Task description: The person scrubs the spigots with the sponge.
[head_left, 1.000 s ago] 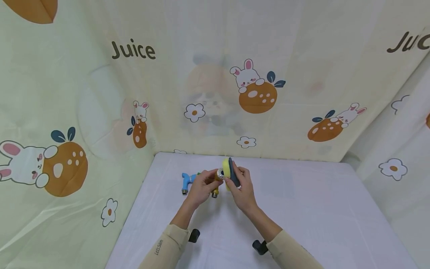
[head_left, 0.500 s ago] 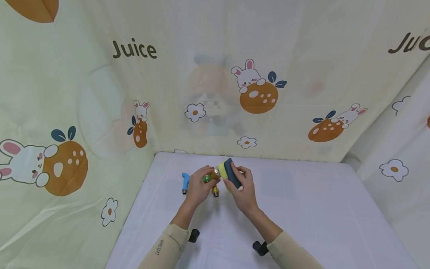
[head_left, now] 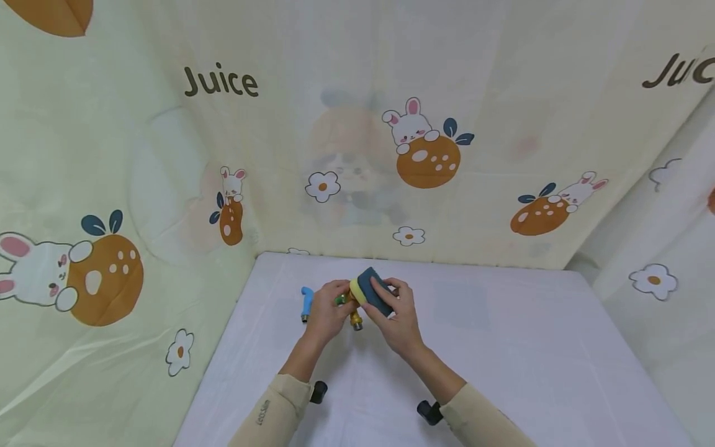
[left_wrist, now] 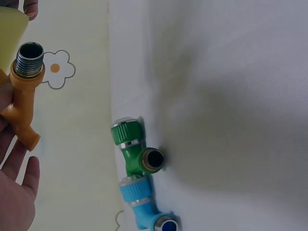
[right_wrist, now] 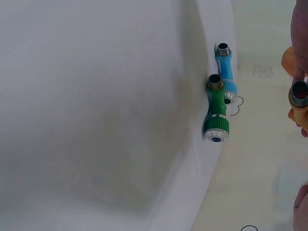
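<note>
My left hand (head_left: pixel 326 311) holds up an orange angle valve (left_wrist: pixel 23 101) with a threaded metal end, fingers curled round its body. My right hand (head_left: pixel 401 318) grips a sponge (head_left: pixel 375 292), yellow on one side and dark blue-grey on the other. Its yellow face is up against the valve's knob end, which it covers in the head view. Below the hands, a green angle valve (left_wrist: pixel 132 151) and a blue angle valve (left_wrist: pixel 139 204) lie side by side on the table. In the head view my left hand partly hides both of these.
A white cloth covers the table (head_left: pixel 503 347). Pale curtains (head_left: pixel 491 81) printed with rabbits and oranges stand behind and at both sides. Black wrist camera mounts (head_left: pixel 429 412) hang by the sleeves.
The sponge has moved left and tilted, so its dark face now shows more and it covers the orange valve's knob end. My left hand has turned the valve slightly.
</note>
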`<state>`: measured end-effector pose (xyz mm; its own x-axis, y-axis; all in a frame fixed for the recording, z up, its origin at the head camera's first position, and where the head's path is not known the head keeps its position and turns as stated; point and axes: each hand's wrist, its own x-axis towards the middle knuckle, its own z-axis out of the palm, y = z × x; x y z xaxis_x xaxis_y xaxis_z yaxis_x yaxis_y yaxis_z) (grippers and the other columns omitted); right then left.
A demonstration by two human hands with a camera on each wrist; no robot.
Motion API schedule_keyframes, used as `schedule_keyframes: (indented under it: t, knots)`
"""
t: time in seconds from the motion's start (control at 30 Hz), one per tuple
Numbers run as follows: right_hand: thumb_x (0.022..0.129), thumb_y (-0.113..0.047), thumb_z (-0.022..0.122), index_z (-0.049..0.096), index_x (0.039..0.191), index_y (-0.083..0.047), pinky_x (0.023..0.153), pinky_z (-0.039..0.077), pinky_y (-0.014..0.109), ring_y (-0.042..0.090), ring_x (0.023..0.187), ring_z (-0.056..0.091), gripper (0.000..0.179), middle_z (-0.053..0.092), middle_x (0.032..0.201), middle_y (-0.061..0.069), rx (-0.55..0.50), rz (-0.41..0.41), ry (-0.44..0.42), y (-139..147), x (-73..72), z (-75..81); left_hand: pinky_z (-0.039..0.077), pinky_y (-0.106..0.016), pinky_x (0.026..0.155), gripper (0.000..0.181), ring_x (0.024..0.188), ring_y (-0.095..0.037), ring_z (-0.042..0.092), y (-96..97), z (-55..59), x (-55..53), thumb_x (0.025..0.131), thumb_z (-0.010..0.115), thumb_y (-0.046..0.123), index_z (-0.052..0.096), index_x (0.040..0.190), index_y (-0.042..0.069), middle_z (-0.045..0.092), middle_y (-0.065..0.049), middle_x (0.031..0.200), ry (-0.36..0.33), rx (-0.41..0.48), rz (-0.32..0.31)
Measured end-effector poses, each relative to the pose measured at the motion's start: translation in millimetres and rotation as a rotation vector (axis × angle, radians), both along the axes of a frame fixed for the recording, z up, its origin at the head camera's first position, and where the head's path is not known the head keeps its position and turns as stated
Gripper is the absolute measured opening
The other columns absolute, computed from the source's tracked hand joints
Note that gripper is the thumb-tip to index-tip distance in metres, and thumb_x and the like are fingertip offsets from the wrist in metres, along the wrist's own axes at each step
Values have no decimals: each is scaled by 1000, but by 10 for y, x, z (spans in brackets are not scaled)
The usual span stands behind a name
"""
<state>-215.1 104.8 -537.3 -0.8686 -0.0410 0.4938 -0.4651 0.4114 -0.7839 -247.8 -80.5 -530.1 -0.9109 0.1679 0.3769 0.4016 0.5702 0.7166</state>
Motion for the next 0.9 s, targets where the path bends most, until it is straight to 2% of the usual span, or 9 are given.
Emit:
schedule_keyframes:
  t: [0.17,0.4,0.63,0.9]
  knots:
    - [92,-27,81,62,146,-20,86,48,33,21,114,43,57,49,144,17,27,-45,-18,5,-34,3,56,-48,102,39,122,-29,66,-3,39,15,92,81,25,75,126,8,73,-9,127,59,-78,-55]
    - [94,-33,79,61,147,-23,88,50,37,23,117,47,57,50,141,10,25,-67,-59,-3,-46,-5,55,-44,104,40,123,-24,65,17,56,46,93,80,28,74,129,11,72,-3,128,19,-123,-80]
    - [97,-39,74,53,154,-28,88,49,36,27,115,52,61,49,139,10,4,-89,-125,-17,-69,-26,55,-42,104,42,123,-23,64,26,85,43,93,79,30,74,129,9,72,-3,128,63,-169,-116]
    - [102,-48,64,47,157,-29,81,52,32,27,108,56,60,48,135,12,31,-100,-211,-44,-101,11,54,-45,107,41,125,-26,63,-33,200,27,93,80,24,73,130,6,71,-6,130,35,-207,-211]
